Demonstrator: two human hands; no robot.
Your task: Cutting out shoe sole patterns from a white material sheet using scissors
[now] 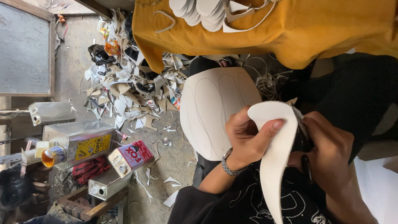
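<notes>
My left hand point(248, 139), with a metal chain bracelet on the wrist, is shut on a cream sheet point(211, 112) with sole outlines drawn on it; the thumb presses on its curled-over cut edge point(273, 166). Just to the right, my right hand point(327, 155) is shut on dark-handled scissors point(304, 143), whose blades meet the sheet's edge near the top of the curl. Both hands are over my lap, which is in black clothing with white line drawings.
A heap of cream offcuts and wrappers point(128, 87) lies on the concrete floor. Rectangular metal tins point(78, 143) and a red-and-white can point(130, 157) stand at the left. An orange cloth point(290, 33) at the top carries stacked white cut pieces point(199, 12).
</notes>
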